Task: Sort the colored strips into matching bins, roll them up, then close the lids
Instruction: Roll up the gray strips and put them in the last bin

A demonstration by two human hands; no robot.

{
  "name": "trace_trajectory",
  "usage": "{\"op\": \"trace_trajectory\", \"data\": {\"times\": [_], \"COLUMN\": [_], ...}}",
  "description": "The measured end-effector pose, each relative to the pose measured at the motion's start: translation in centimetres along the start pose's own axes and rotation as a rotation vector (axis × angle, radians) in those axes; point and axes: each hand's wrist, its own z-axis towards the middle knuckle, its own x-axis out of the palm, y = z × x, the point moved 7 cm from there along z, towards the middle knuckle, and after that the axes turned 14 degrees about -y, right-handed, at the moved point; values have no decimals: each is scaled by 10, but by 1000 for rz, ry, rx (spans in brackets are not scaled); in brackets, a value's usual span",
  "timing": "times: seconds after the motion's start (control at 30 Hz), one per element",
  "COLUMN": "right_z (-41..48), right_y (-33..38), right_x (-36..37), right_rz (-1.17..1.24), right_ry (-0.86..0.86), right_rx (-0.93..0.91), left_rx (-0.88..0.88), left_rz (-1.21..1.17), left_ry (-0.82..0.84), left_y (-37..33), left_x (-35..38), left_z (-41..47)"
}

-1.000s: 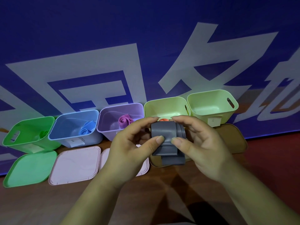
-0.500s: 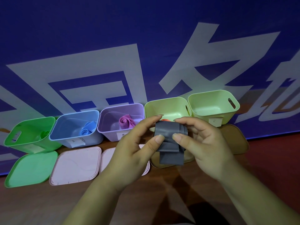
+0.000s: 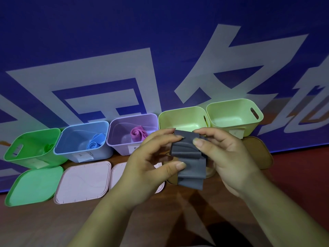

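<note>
I hold a grey strip (image 3: 188, 152), partly rolled at its top, in the air in front of the bins. My left hand (image 3: 151, 164) pinches its left side between fingers and thumb. My right hand (image 3: 224, 154) pinches the roll's right side. The loose tail hangs down between both hands. Behind stand a green bin (image 3: 23, 157), a blue bin (image 3: 71, 154) with a blue roll (image 3: 94, 144), a purple bin (image 3: 121, 148) with a pink roll (image 3: 138, 133), and two pale yellow-green bins (image 3: 181, 115) (image 3: 235, 111).
Open lids lie flat before the bins on the brown table: a green lid (image 3: 33, 186), two pink lids (image 3: 83, 180) (image 3: 117, 175), and brown lids (image 3: 260, 154) partly behind my hands. A blue banner wall rises directly behind the bins.
The roll has loosened: more of the grey tail now hangs below it. My left thumb has slid lower onto the tail, and both hands stay in much the same place.
</note>
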Motion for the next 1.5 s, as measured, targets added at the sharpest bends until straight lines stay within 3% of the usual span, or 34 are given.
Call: {"op": "trace_trajectory", "data": {"times": [0.3,0.6,0.83,1.0,1.1,1.23,1.37,1.5], "right_z": [0,-4,0,-6,-7,-2,0,4], "right_y": [0,-1,4,9,10,12,10,8], "right_x": [2,2,0,4,5,2,-1,-8], "right_rz": [-18,-58,-272,-187,-258,-300,-253,-151], "right_ry": [12,10,49,256,321,297,276,210], "right_rx": [14,41,-174,-300,-369,-403,-370,-289], "left_rx": [-69,-107,-155,-277,-338,-379,-285,-188], "left_rz": [-139,-172,-177,-184,-195,-159,-68,-112], "left_ry": [-157,-194,-255,-309,-336,-288,-229,-55], "left_y": [4,1,-1,5,11,13,4,-9], "left_x": [-1,1,1,2,0,4,8,24], "left_z": [3,8,7,7,6,3,5,4]}}
